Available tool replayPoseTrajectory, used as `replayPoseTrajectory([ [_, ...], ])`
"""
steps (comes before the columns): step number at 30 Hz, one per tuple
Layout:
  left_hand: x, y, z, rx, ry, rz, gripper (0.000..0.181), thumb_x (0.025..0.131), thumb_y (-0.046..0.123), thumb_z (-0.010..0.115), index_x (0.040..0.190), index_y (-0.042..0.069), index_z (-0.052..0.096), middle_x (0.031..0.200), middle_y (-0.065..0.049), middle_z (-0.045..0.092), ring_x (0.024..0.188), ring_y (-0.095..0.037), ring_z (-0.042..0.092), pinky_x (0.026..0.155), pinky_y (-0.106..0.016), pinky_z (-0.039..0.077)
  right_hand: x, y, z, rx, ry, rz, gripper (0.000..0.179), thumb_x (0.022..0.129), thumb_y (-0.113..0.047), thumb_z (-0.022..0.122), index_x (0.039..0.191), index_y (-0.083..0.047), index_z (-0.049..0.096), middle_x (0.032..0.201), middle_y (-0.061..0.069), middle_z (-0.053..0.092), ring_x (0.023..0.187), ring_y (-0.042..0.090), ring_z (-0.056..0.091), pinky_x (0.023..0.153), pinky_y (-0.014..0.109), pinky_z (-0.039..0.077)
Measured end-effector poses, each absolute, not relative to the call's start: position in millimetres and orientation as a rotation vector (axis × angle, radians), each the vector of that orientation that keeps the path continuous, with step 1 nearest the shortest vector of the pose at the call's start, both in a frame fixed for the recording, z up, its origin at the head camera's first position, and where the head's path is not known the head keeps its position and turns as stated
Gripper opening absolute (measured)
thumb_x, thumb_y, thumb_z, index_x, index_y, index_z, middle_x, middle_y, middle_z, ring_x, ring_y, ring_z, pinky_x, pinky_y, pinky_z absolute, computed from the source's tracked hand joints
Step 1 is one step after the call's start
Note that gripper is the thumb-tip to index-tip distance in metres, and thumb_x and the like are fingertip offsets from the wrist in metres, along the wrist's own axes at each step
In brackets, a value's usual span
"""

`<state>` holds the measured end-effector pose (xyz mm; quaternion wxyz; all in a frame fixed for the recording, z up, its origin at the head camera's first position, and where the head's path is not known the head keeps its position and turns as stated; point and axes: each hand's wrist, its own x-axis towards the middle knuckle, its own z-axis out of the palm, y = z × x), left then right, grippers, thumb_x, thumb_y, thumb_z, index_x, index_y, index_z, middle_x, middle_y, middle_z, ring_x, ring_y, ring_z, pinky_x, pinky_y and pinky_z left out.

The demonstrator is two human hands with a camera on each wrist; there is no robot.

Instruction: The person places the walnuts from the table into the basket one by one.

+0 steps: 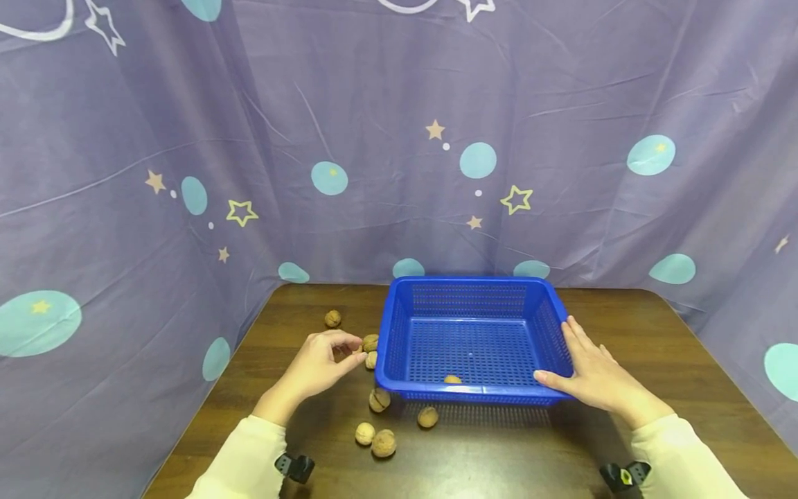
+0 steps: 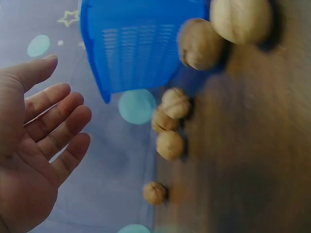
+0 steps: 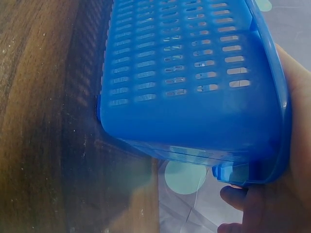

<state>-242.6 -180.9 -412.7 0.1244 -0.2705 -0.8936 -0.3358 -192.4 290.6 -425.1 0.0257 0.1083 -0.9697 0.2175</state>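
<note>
A blue plastic basket (image 1: 470,396) with slotted walls stands on the table. My right hand (image 1: 595,374) grips its right rim, thumb over the near corner and fingers along the outer side; in the right wrist view, fingertips (image 3: 233,196) show under the rim. One walnut (image 1: 452,379) lies inside near the front wall. Left of the basket hovers my left hand (image 1: 324,364), its fingers loosely bent with nothing between them, close to several walnuts (image 1: 370,342) against the basket's left side. In the left wrist view its palm (image 2: 29,179) is bare, apart from the walnuts (image 2: 169,144).
More walnuts lie loose on the brown wooden table (image 1: 499,457): one far left (image 1: 333,319), one before the basket (image 1: 427,416), a touching pair (image 1: 383,443) nearer me. A purple patterned curtain (image 1: 386,222) hangs behind the table and at both sides.
</note>
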Motion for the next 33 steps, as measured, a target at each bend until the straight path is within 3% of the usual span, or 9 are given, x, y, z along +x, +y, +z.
replayPoseTrajectory([
  [8, -233, -196, -434, -0.806, -2.761, -0.976, 0.028, 0.082, 0.033, 0.077, 0.103, 0.015, 0.071, 0.095, 0.009, 0.067, 0.088, -0.014, 0.063, 0.076, -0.039, 0.053, -192, 291, -426, 0.331, -2.996, 0.665, 0.112, 0.082, -0.064, 0.062, 0.148, 0.012, 0.011, 0.155, 0.030, 0.006, 0.138, 0.051, 0.018, 0.100, 0.074, 0.016],
  [16, -223, -201, -452, -0.984, -2.826, -0.907, 0.039, 0.082, 0.037, 0.076, 0.103, 0.005, 0.071, 0.097, -0.004, 0.070, 0.088, -0.017, 0.064, 0.077, -0.038, 0.053, -193, 291, -429, 0.330, -2.992, 0.672, 0.112, 0.082, -0.064, 0.062, 0.148, 0.011, 0.010, 0.156, 0.029, 0.005, 0.138, 0.050, 0.018, 0.100, 0.074, 0.015],
  [25, -211, -205, -470, -1.112, -2.846, -0.905, 0.032, 0.076, 0.034, 0.081, 0.099, 0.013, 0.073, 0.094, 0.009, 0.069, 0.090, -0.008, 0.063, 0.081, -0.033, 0.052, -194, 291, -427, 0.326, -2.995, 0.660, 0.112, 0.082, -0.065, 0.061, 0.149, 0.011, 0.011, 0.155, 0.029, 0.007, 0.138, 0.050, 0.018, 0.101, 0.073, 0.016],
  [33, -207, -201, -478, -1.178, -2.877, -0.844, 0.038, 0.070, 0.038, 0.085, 0.101, 0.019, 0.073, 0.101, 0.015, 0.068, 0.099, -0.006, 0.062, 0.088, -0.034, 0.050, -193, 292, -426, 0.325, -2.995, 0.654, 0.112, 0.082, -0.064, 0.061, 0.148, 0.011, 0.011, 0.156, 0.029, 0.006, 0.138, 0.050, 0.019, 0.100, 0.074, 0.016],
])
